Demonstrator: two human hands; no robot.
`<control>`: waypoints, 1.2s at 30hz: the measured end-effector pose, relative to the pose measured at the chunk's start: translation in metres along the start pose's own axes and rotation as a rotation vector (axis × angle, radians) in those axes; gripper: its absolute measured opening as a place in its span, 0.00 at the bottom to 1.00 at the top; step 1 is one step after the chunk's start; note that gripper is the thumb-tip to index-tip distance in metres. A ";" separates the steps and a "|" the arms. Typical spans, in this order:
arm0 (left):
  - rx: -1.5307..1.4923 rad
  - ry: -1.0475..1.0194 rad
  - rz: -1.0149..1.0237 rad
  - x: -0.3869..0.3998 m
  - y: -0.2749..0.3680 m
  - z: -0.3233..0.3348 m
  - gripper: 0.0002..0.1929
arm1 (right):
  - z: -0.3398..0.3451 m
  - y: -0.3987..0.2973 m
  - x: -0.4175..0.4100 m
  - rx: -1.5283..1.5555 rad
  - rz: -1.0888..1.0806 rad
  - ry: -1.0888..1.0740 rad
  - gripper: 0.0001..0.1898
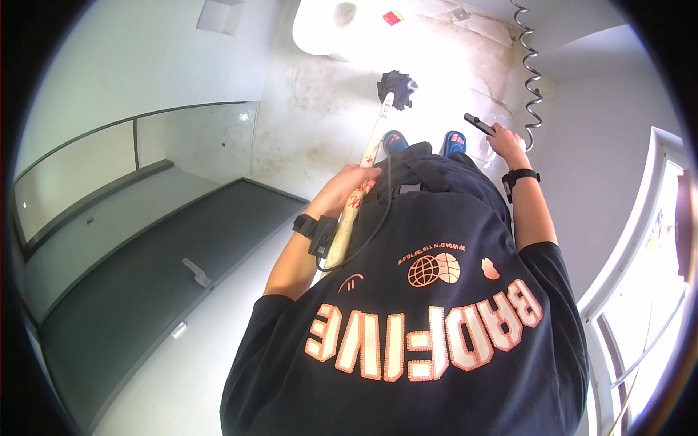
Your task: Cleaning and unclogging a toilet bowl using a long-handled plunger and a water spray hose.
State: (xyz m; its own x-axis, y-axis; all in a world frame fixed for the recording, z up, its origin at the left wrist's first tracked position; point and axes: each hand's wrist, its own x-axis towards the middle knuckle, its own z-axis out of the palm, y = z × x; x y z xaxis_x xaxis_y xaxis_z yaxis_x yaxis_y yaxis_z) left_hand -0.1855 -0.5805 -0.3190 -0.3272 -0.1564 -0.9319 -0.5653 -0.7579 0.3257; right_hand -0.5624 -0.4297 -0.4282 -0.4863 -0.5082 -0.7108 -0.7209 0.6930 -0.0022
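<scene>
My left hand [351, 182] is closed around a pale wooden pole [376, 131] that bears red writing. The pole slants away from me, and at its far end a dark, ragged mop head [397, 89] rests on the wet, stained floor [322, 103]. In my right hand [507, 143] is a grey hand sprayer [479, 124], its nozzle end pointing forward and left. A coiled metal hose [531, 82] runs down towards that hand; where it joins the sprayer is hidden. Below, my feet in blue slippers [454, 143] stand between the pole and the sprayer.
Ahead stands a white toilet [316, 27], with a red packet [392, 18] and a floor drain [461, 13] to its right. A dark door [163, 261] with a lever handle [196, 271] is on my left. A bright window [643, 327] lies on my right.
</scene>
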 end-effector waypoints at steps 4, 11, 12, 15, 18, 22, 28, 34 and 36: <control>0.036 -0.007 -0.022 -0.004 0.002 -0.001 0.11 | -0.003 -0.001 -0.004 -0.003 -0.007 -0.009 0.23; 0.051 -0.015 -0.044 -0.002 0.001 -0.003 0.11 | -0.002 -0.001 -0.005 -0.022 -0.013 -0.008 0.23; 0.035 -0.011 -0.040 -0.001 0.000 -0.003 0.11 | -0.001 -0.001 -0.005 -0.023 -0.009 -0.008 0.23; 0.020 -0.005 -0.040 0.001 -0.003 -0.004 0.11 | 0.000 -0.001 -0.004 -0.026 -0.008 -0.002 0.23; 0.039 -0.006 -0.039 0.003 -0.003 -0.004 0.11 | 0.001 -0.001 -0.005 -0.030 -0.012 0.004 0.23; 0.085 -0.020 -0.013 0.000 -0.001 -0.003 0.11 | -0.001 -0.003 -0.007 -0.021 -0.019 0.000 0.23; 0.035 0.003 0.017 -0.010 0.002 0.006 0.11 | 0.005 -0.001 -0.007 -0.090 -0.018 0.029 0.22; 0.056 0.017 -0.017 -0.006 -0.004 0.004 0.10 | 0.006 0.002 -0.006 -0.120 -0.050 0.082 0.21; 0.064 0.016 -0.017 -0.005 -0.006 0.004 0.10 | 0.006 0.003 -0.005 -0.144 -0.051 0.076 0.21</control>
State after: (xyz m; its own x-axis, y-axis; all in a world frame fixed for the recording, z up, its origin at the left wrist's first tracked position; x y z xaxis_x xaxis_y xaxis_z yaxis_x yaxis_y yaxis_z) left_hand -0.1830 -0.5725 -0.3155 -0.3053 -0.1546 -0.9396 -0.6179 -0.7186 0.3190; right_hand -0.5591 -0.4219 -0.4295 -0.4797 -0.5816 -0.6570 -0.8061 0.5879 0.0680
